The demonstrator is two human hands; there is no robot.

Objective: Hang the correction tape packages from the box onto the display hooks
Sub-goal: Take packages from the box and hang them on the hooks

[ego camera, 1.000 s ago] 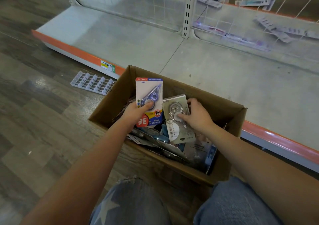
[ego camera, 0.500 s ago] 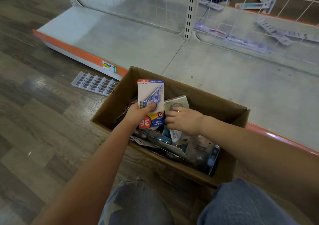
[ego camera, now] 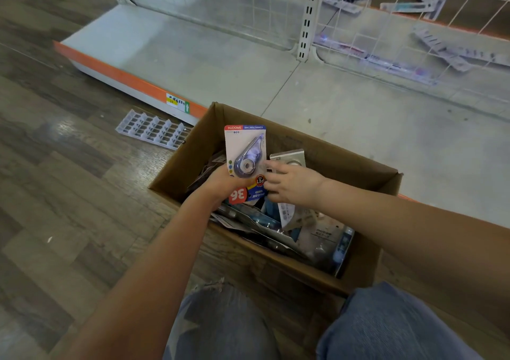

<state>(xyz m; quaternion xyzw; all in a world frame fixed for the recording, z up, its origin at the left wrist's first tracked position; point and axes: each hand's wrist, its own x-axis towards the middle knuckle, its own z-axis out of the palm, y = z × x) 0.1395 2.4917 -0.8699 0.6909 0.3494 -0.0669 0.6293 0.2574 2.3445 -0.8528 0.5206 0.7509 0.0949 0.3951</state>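
Blue package: while it is gripped at its lower end, the blue-and-white correction tape package (ego camera: 246, 157) is held upright above the cardboard box (ego camera: 367, 271), its print upside down to the camera and the blue dispenser seen through the blister.
Left hand: the left hand (ego camera: 220, 184) is curled round the lower left edge of the blue package, with the thumb laid across the card's front beside the red "36" badge.
Right hand: the right hand (ego camera: 292, 184) is seen back-up, its fingers bent and reaching to the blue package's right edge; contact with that edge is suggested, though which card is pinched cannot be told.
Grey package: a grey package (ego camera: 289, 157) is seen just behind and under the right hand, its top corner standing up beside the blue one.
Box contents: further packages (ego camera: 317, 235) are piled loosely in the box, overlapping one another.
Box position: the box is set on the wooden floor (ego camera: 69, 194), against the shelf base (ego camera: 358, 116) with its orange front strip.
Beyond: a white wire grid back (ego camera: 386, 28) is mounted behind the shelf base, and a clear plastic rack (ego camera: 151, 129) is laid on the floor left of the box.
Foreground: knees in blue jeans (ego camera: 386, 329) are seen at the bottom edge.
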